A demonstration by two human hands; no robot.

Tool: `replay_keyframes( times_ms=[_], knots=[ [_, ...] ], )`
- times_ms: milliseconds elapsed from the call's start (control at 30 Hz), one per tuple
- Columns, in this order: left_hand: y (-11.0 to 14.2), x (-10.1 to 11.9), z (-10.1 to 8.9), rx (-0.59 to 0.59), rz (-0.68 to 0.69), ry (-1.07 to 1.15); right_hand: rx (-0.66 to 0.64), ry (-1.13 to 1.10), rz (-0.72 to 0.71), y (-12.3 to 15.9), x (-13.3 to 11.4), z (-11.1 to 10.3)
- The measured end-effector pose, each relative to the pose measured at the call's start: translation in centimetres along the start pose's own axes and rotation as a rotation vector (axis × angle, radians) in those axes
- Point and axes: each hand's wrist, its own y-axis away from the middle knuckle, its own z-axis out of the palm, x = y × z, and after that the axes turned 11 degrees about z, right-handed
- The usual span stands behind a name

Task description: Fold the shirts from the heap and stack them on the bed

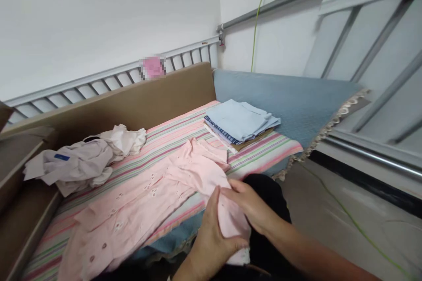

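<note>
A light pink garment (141,202) with cut-out embroidery, a dress or long shirt, lies spread across the striped bed sheet. Its near right part, which looks like a sleeve, hangs over the bed's edge above my dark-clad leg (268,193). My left hand (212,239) grips this part from the near side, thumb and fingers on either side of the cloth. Slightly farther off, my right hand (250,206) pinches the same cloth, its fingertips close to those of my left hand. Some fingers are hidden behind the fabric.
A folded stack of clothes (239,120), light blue on top, rests near the bed's far right corner. Crumpled whitish clothes (79,162) lie at the left. A brown board (158,96) lines the back rail. A green cord (257,22) hangs from the wall socket.
</note>
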Motion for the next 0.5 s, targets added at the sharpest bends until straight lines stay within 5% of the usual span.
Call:
replay_keyframes(
  times_ms=[100, 200, 267, 400, 500],
  knots=[
    [-0.3, 0.8, -0.8, 0.318, 0.026, 0.011, -0.251, -0.288, 0.059, 0.6, -2.6, 3.1],
    [0.2, 0.7, -3.7, 0.501, -0.095, 0.223, -0.426, -0.165, 0.034, -1.2, -3.9, 3.0],
    [0.8, 0.7, -5.8, 0.550, -0.214, 0.419, -0.337, 0.054, -0.019, -4.5, -3.9, 1.5],
    [1.8, 0.7, -8.3, 0.693, -0.332, 0.614, 0.121, 0.690, -0.214, -14.3, -3.0, -1.1],
    [2.9, -0.7, -9.3, 0.811, -0.384, 0.604, 0.232, 0.905, -0.306, -21.1, -2.5, -1.2]
  ],
)
